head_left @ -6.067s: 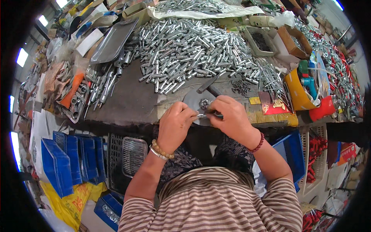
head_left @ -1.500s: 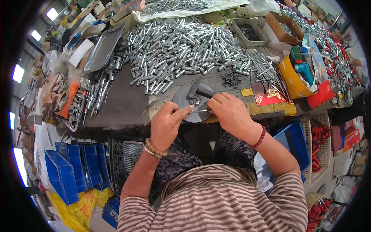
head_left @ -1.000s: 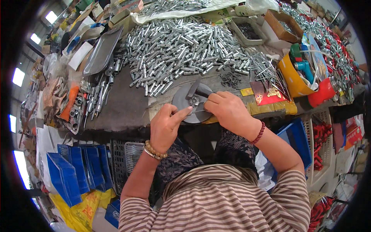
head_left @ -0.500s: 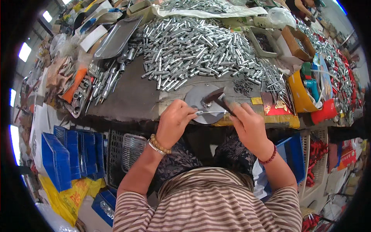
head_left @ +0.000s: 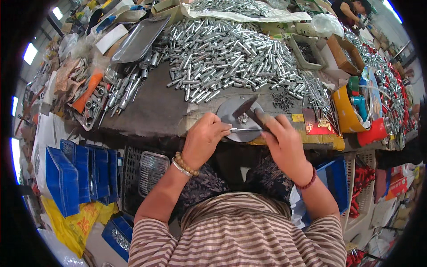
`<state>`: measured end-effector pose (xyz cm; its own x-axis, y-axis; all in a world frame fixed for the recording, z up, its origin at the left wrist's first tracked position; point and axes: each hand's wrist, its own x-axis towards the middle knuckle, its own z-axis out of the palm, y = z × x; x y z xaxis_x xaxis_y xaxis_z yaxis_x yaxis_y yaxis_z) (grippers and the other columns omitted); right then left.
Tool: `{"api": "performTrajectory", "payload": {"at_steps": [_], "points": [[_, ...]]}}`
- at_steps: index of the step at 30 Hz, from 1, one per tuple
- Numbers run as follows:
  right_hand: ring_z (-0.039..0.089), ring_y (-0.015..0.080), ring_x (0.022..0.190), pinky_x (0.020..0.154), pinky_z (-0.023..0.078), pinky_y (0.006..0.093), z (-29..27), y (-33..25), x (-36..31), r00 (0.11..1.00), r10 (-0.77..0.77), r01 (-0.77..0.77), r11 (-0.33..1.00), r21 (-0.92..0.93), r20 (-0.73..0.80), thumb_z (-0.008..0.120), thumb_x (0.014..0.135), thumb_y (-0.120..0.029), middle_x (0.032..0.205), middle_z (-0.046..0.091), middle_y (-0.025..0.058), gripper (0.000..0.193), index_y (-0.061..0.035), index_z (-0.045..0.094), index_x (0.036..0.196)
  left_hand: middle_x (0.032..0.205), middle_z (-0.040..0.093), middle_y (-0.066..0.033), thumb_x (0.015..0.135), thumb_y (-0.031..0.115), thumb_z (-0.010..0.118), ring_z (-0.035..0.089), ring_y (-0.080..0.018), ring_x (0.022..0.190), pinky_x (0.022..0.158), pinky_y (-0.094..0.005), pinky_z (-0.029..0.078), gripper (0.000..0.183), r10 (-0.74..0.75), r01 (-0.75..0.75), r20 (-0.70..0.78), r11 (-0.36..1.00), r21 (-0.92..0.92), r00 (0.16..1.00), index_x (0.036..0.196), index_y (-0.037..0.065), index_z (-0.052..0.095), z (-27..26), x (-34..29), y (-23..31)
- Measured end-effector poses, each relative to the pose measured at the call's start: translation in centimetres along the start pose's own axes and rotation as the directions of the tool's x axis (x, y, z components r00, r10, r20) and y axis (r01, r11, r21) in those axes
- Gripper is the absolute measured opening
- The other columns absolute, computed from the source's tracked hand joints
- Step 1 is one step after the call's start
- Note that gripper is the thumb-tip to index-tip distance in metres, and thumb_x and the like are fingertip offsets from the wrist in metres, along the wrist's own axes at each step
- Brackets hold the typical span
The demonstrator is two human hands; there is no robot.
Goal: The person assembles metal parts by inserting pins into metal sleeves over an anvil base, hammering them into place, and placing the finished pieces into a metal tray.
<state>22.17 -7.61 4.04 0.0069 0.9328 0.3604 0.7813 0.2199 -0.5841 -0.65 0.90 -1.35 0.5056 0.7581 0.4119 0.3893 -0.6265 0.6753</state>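
Note:
My left hand (head_left: 203, 139) is closed, its fingertips pinching a small shiny metal tube (head_left: 233, 130) at the front of a round grey steel plate (head_left: 227, 109). A thin metal rod (head_left: 250, 130) runs from the tube toward my right hand (head_left: 285, 144). That hand is closed around the handle of a hammer, its fingers also close to the rod's right end; whether they grip the rod, I cannot tell. The dark hammer head (head_left: 245, 106) is tilted over the plate, beside a small metal stub (head_left: 243, 118) at the plate's middle.
Beyond the plate lies a big heap of metal tubes (head_left: 231, 53). Small dark pins (head_left: 282, 101) and thin rods (head_left: 318, 91) lie to the right, near a yellow container (head_left: 344, 111). A metal tray (head_left: 140, 40) stands far left; blue bins (head_left: 64, 180) are below. Another person (head_left: 349, 13) works far right.
The whole view has shifted slightly. The hammer head has tipped and turned a little over the plate. Both hands keep nearly the same place and hold.

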Motion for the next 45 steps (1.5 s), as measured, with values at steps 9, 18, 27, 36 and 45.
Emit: {"api": "performTrajectory", "payload": {"at_steps": [9,18,27,36,45], "points": [[0.061,0.0310,0.100,0.079,0.051,0.0445,1.2,0.8,-0.5,0.982,-0.156,0.183,0.914,-0.362,0.102,0.073,0.082,-0.008,0.099,0.062,0.0083,0.019,-0.0093,0.067,0.099,0.093,0.059,-0.0074,0.083,0.006,0.081,0.062,-0.0247,0.082,0.071,-0.0349,0.051,0.019,0.010,-0.008,-0.058,0.999,0.031,0.998,0.101,0.007,0.079,0.4,-0.5,-0.2],[0.062,0.0273,0.061,0.061,0.050,0.0384,2.2,-1.1,-3.9,0.887,0.271,-0.374,0.897,0.235,0.374,0.073,0.089,-0.012,0.072,0.065,0.0133,0.019,0.0001,0.065,0.102,0.096,0.068,-0.0049,0.099,0.004,0.068,0.060,-0.0124,0.073,0.064,-0.0261,0.051,0.046,-0.273,0.200,-0.312,0.948,-0.247,0.910,0.144,0.009,0.060,3.6,-4.3,1.8],[0.057,0.0151,0.065,0.063,0.049,0.0322,5.3,-3.4,-5.8,0.876,0.309,-0.455,0.786,0.420,0.371,0.073,0.090,-0.009,0.074,0.065,0.0104,0.021,0.0002,0.066,0.108,0.094,0.070,-0.0076,0.101,0.007,0.064,0.058,-0.0068,0.072,0.059,-0.0204,0.047,0.063,-0.642,0.425,0.054,0.439,-0.792,0.765,0.156,0.004,0.035,3.0,-5.6,4.1],[0.059,0.0102,0.090,0.083,0.049,0.0254,7.8,-2.6,-7.7,0.788,0.245,-0.552,0.687,0.473,0.565,0.065,0.097,-0.001,0.099,0.064,0.0037,0.039,0.0005,0.058,0.135,0.093,0.069,-0.0030,0.092,0.005,0.075,0.063,-0.0079,0.082,0.076,-0.0244,0.050,0.060,-0.750,0.401,-0.263,0.575,-0.713,0.606,0.144,0.005,0.046,-0.8,-13.9,-0.7],[0.061,0.0088,0.088,0.079,0.050,0.0239,10.3,-0.4,-9.4,0.714,0.192,-0.593,0.676,0.437,0.673,0.064,0.099,-0.003,0.100,0.067,0.0025,0.038,-0.0009,0.057,0.136,0.109,0.073,-0.0192,0.078,0.018,0.082,0.073,-0.0334,0.096,0.084,-0.0431,0.057,0.054,-0.772,0.923,-0.636,0.252,-0.292,0.010,0.124,0.004,0.059,-5.1,-40.0,-14.7]]}}
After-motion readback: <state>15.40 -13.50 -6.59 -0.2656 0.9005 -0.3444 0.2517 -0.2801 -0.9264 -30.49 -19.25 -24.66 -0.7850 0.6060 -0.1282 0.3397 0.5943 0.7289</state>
